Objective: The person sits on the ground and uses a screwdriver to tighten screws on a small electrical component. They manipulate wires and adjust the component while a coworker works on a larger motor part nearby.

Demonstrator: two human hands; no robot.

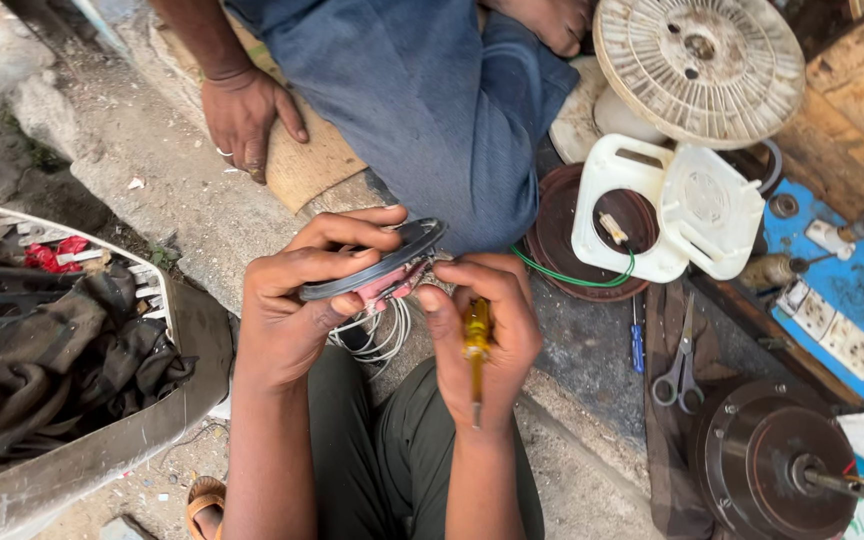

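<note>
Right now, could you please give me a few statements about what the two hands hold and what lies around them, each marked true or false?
1. The left hand grips a round dark disc-shaped part with white wires. True.
2. The right hand holds the grey metal scissors. False: it holds a yellow-handled screwdriver; the scissors lie on the ground to the right.
3. A white ribbed plastic spool sits at the top right. True.
4. The blue-handled screwdriver is in the left hand. False: it lies on the ground beside the scissors.
5. Another person's hand rests on the ground above. True.
</note>
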